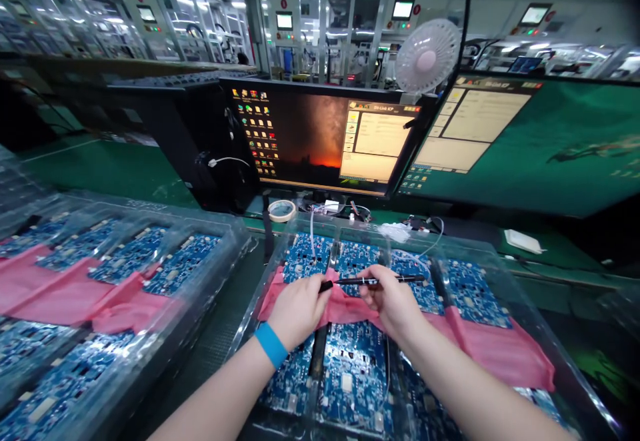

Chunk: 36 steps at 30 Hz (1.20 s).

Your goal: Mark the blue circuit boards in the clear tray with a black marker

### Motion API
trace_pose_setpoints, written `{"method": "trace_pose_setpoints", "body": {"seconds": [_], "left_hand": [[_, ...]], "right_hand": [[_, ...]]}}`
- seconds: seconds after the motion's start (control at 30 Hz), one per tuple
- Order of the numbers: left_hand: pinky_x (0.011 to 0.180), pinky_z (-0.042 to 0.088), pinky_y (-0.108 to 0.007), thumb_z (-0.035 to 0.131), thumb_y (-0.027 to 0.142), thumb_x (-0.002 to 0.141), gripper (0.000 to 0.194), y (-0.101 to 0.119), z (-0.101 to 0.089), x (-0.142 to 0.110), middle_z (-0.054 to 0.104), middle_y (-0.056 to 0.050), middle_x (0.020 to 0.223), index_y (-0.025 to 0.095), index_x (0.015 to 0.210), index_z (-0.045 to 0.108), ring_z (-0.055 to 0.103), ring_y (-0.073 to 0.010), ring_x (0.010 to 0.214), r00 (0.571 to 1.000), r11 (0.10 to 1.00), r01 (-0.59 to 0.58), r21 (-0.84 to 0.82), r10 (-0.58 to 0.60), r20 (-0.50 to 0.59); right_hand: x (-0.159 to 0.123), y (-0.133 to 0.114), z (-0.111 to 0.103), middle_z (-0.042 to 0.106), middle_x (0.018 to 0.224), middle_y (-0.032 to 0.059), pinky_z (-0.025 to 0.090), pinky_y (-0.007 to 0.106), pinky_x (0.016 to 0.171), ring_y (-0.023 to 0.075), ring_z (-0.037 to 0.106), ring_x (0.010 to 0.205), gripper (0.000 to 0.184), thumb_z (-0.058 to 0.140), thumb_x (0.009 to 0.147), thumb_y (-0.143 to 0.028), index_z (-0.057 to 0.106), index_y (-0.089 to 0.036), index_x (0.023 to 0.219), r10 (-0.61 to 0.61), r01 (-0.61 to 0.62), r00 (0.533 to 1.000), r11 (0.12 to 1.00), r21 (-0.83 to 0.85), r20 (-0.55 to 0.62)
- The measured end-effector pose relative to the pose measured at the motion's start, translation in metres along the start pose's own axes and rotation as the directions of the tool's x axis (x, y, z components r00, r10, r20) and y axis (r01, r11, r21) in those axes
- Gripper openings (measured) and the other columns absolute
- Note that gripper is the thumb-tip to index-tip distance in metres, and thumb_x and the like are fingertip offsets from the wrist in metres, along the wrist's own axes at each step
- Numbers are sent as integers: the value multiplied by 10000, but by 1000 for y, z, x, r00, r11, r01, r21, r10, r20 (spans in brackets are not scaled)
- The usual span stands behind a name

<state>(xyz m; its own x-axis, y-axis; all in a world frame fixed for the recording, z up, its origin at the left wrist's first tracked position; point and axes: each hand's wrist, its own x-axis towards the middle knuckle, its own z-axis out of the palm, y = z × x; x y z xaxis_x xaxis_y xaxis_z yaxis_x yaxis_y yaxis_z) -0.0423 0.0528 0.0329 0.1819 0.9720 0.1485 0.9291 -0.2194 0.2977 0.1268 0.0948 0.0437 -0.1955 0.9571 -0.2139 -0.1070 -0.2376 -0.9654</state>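
Over the tray of blue circuit boards, my right hand (393,298) pinches a slim black marker pen (411,279), held almost level with its tip pointing left. My left hand (299,302), with a blue band (271,345) at the wrist, is closed around a short black pen cap (325,286). A small gap separates the cap from the pen's tip. Below both hands, a pink sheet (505,351) lies across the circuit boards (350,368) in the clear plastic tray (540,308). Part of the boards is hidden by my hands and forearms.
A second plastic tray (227,244) of boards with pink sheeting stands at the left. Behind are two monitors (310,138), a small fan (427,58), a tape roll (282,211) and loose cables. A white cable (313,231) reaches down onto a board.
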Motion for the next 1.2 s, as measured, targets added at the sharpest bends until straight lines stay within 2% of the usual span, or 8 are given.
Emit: {"method": "trace_pose_setpoints", "body": {"seconds": [0.47, 0.6, 0.7, 0.8, 0.87, 0.93, 1.0, 1.2], "left_hand": [[742, 416, -342, 427, 272, 844, 220, 12, -15, -8, 615, -39, 909, 202, 1046, 483, 557, -213, 841, 957, 954, -275, -117, 284, 68], [720, 419, -283, 441, 217, 828, 193, 30, -28, -22, 631, -17, 869, 202, 1016, 485, 579, -176, 774, 920, 906, -315, -282, 365, 144], [698, 417, -265, 463, 207, 804, 152, 45, -32, -28, 627, -30, 879, 184, 947, 508, 576, -173, 765, 917, 896, -291, -337, 361, 168], [689, 412, -261, 471, 236, 791, 135, 48, -31, -18, 624, -32, 859, 183, 902, 528, 568, -175, 768, 895, 892, -308, -333, 390, 218], [682, 410, -244, 453, 268, 800, 147, 38, -27, -1, 618, -17, 853, 200, 901, 536, 559, -160, 766, 924, 929, -241, -280, 308, 227], [685, 409, -226, 376, 284, 839, 208, 18, -20, 21, 611, -23, 886, 201, 948, 533, 557, -145, 785, 989, 989, -13, -148, 35, 147], [679, 411, -250, 350, 298, 845, 255, -5, -10, 42, 617, -65, 862, 167, 862, 568, 567, -172, 782, 972, 976, 212, 45, -215, 92], [672, 408, -301, 416, 270, 795, 228, -36, 17, 75, 627, -111, 758, 149, 691, 578, 588, -232, 757, 946, 933, 289, 215, -313, 88]], "right_hand": [[-18, 20, 18, 515, 455, -15, 282, 164, 327, 98, 431, 342, 347, 385, 783, -412, 582, -141, 875, 13, -22, 985, 999, 49, 172], [-39, 31, 10, 576, 617, 24, 425, 217, 442, 128, 530, 488, 425, 252, 871, -385, 584, -153, 1000, -225, 254, 934, 965, -71, 278], [-50, 22, -6, 599, 943, 51, 447, 308, 786, 178, 552, 865, 377, 260, 894, -339, 579, -207, 1046, -460, 562, 815, 776, -287, 353], [-56, 2, -26, 592, 984, 49, 446, 303, 795, 182, 548, 884, 354, 308, 880, -314, 497, -217, 1163, -407, 649, 749, 609, -456, 523], [-62, -8, -42, 612, 886, 56, 475, 276, 714, 173, 573, 779, 390, 318, 871, -328, 441, -189, 1213, -344, 646, 747, 576, -501, 569], [-71, -13, -59, 614, 808, 52, 484, 261, 666, 165, 577, 702, 403, 293, 876, -358, 445, -181, 1205, -359, 616, 780, 583, -530, 513], [-82, -11, -75, 611, 787, 48, 487, 250, 643, 160, 575, 673, 399, 266, 885, -386, 479, -195, 1164, -400, 564, 826, 609, -558, 398], [-108, 7, -105, 591, 703, 10, 461, 181, 505, 119, 549, 535, 339, 269, 892, -389, 523, -240, 1060, -446, 432, 886, 702, -567, 123]]}}
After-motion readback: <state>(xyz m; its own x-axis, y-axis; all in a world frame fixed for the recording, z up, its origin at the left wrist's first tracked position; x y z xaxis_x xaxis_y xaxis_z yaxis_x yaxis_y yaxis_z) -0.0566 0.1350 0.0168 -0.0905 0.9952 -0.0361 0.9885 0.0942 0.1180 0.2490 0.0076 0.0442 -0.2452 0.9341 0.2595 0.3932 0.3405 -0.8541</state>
